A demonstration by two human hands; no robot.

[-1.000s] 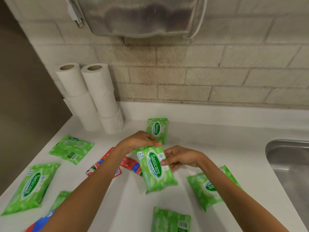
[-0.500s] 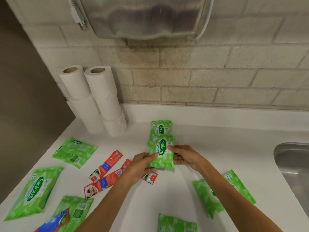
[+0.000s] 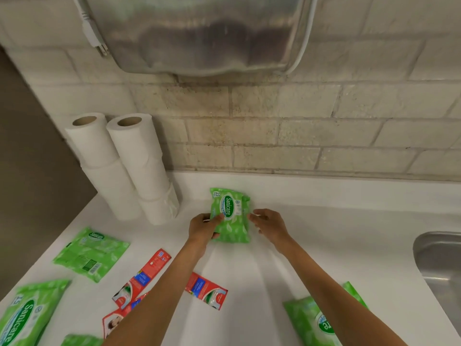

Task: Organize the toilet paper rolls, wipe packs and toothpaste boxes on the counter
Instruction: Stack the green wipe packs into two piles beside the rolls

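Step in hand: stacking wipe packs. The left hand (image 3: 203,228) pinches the left edge of the top wipe pack (image 3: 229,214), thumb on its face. The right hand (image 3: 270,224) sits just beside the right edge, fingers relaxed; contact cannot be determined. The pack lies between both hands on a second pack (image 3: 247,199), of which only an edge shows. Toilet paper rolls (image 3: 139,168) stand stacked left of the left hand. Next move, as judged: square the stack, release, then reach for the loose wipe pack (image 3: 91,253) left of the left forearm. The toothpaste boxes (image 3: 149,273) near that forearm are not yet sorted.
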